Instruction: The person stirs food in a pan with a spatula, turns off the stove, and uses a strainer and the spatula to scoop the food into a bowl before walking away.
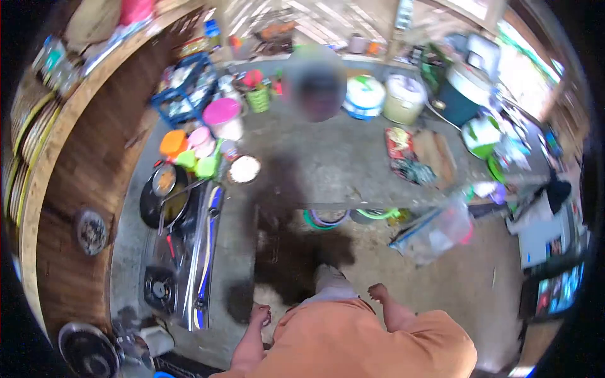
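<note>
My left hand (261,314) hangs low beside the left counter, its fingers curled in with nothing visible in them. My right hand (378,292) is out over the floor at my other side, its small outline also curled and holding nothing I can see. Neither hand touches anything. Nearest to the left hand is a two-burner gas stove (179,258). A black wok (150,205) sits on its far burner, with a strainer (165,179) and a ladle (162,217) over it. The near burner (160,289) carries no pot.
A grey counter (309,170) runs across the front, bearing a blue crate (183,94), a pink-lidded tub (222,113), white containers (404,99) and a dark green cooler (463,94). A plastic bag (438,233) hangs at its front edge. A lit screen (561,290) is at right.
</note>
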`<state>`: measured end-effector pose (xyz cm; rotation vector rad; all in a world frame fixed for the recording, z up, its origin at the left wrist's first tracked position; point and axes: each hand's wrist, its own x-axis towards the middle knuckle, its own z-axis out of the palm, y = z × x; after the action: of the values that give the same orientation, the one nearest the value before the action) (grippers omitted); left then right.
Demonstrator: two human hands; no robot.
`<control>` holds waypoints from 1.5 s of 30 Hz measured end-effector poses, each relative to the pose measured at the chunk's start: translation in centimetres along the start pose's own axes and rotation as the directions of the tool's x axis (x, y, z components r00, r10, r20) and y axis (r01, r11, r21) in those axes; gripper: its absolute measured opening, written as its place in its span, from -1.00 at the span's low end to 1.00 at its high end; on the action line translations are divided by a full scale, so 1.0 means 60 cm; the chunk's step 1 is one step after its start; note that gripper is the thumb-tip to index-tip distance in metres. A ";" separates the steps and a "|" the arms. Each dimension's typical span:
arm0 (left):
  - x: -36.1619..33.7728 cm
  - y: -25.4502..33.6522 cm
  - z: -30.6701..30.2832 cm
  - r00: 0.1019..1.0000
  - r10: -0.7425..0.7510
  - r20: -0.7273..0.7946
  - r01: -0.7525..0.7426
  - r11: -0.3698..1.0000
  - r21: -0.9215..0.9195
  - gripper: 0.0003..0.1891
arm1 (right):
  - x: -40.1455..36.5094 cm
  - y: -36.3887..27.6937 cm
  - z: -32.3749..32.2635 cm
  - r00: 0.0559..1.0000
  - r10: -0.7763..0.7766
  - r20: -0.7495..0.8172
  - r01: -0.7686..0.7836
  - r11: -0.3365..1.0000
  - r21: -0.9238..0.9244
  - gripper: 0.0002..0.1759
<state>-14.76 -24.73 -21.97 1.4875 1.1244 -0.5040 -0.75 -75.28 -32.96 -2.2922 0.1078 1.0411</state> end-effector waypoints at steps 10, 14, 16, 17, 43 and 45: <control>0.014 0.016 0.155 0.915 0.046 0.401 -0.306 0.727 0.615 -0.75 | -0.382 0.114 0.106 0.792 0.604 -0.093 -0.371 0.596 0.712 -0.70; -0.073 0.071 0.281 0.890 0.044 0.454 -0.403 0.541 0.738 -0.75 | -0.474 0.232 0.176 0.662 0.730 -0.170 -0.144 0.346 0.927 -0.77; -0.098 0.089 0.362 0.869 0.022 0.494 -0.449 0.453 0.770 -0.76 | -0.533 0.284 0.223 0.588 0.796 -0.144 -0.094 0.245 0.965 -0.80; -0.109 0.097 0.419 0.871 0.044 0.490 -0.461 0.422 0.781 -0.77 | -0.575 0.309 0.230 0.591 0.800 -0.103 -0.131 0.221 0.967 -0.83; -0.278 0.109 1.201 0.704 -0.149 0.695 -0.676 0.161 0.719 -0.71 | -0.688 0.746 -0.047 0.550 0.829 -0.104 -0.137 0.212 0.968 -0.76; -0.311 0.139 1.293 0.688 -0.122 0.716 -0.610 0.438 0.661 -0.72 | -0.654 0.835 -0.071 0.509 0.836 -0.205 -0.154 0.323 0.934 -0.77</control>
<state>5.08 -102.49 -22.67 2.0252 -0.1254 -1.4317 -40.53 -124.93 -28.05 -1.4971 1.5103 0.1427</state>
